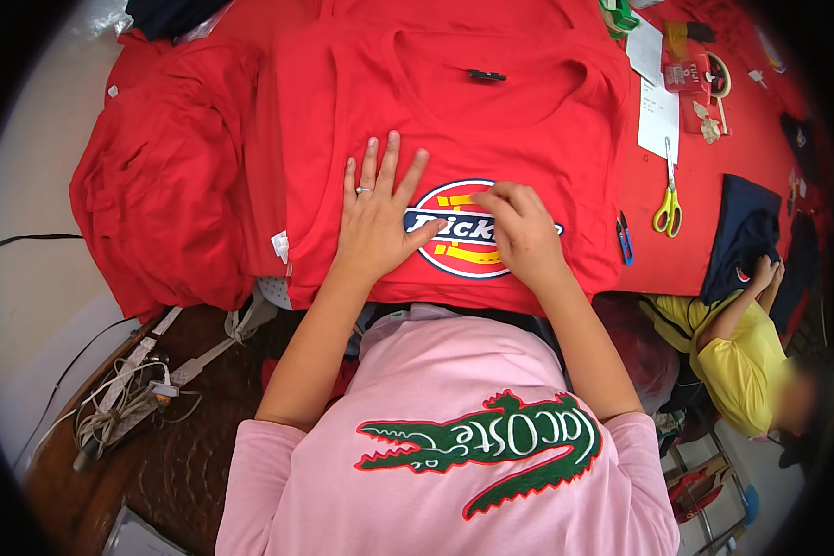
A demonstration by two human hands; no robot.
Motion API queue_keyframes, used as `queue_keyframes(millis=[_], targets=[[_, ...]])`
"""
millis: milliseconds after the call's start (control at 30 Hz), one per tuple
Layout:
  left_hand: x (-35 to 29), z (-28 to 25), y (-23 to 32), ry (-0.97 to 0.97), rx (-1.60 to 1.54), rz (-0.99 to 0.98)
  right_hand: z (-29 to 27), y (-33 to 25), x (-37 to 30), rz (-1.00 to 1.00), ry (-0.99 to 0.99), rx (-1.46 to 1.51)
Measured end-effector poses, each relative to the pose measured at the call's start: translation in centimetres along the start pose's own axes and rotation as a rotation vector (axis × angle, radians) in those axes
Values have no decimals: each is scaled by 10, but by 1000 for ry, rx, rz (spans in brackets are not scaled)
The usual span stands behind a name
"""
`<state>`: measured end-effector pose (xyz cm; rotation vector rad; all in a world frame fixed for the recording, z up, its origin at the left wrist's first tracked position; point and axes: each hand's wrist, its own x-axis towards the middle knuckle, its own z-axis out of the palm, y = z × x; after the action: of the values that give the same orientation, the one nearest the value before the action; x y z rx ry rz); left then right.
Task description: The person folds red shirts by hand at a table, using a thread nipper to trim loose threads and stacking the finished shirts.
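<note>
A red T-shirt lies spread in front of me, its wide neckline toward the far side. On its chest is a round printed emblem in red, yellow, white and dark blue. My left hand rests flat on the shirt, fingers spread, its thumb over the emblem's left edge. A ring is on one finger. Over the emblem's right half, my right hand is closed, its fingertips pinched together near the top of the print. Whatever those fingertips hold, if anything, is too small to make out.
Crumpled red garments hang over the table's left side. At the right lie yellow-handled scissors, a small blue-handled cutter, papers and a tape roll. A person in yellow handles a navy garment. Cables lie lower left.
</note>
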<state>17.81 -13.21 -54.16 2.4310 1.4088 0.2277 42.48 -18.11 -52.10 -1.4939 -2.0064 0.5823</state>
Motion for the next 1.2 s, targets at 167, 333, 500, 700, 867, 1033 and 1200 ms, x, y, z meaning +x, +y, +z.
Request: queue_keyframes(millis=[167, 333, 500, 700, 867, 1033, 1200], targets=[[1, 1, -2, -48, 68, 76, 19, -3, 9, 36, -50, 5], [2, 0, 1, -66, 29, 46, 27, 9, 2, 2, 11, 42], [3, 0, 1, -65, 19, 37, 29, 8, 3, 13, 19, 9], [3, 2, 1, -60, 21, 32, 30, 8, 5, 12, -81, -88], [2, 4, 1, -50, 29, 32, 39, 5, 6, 178, 181, 89], [2, 1, 3, -47, 24, 30, 33, 20, -6, 233, 285, 311], [1, 3, 2, -42, 16, 33, 12, 27, -9, 395, 523, 661]])
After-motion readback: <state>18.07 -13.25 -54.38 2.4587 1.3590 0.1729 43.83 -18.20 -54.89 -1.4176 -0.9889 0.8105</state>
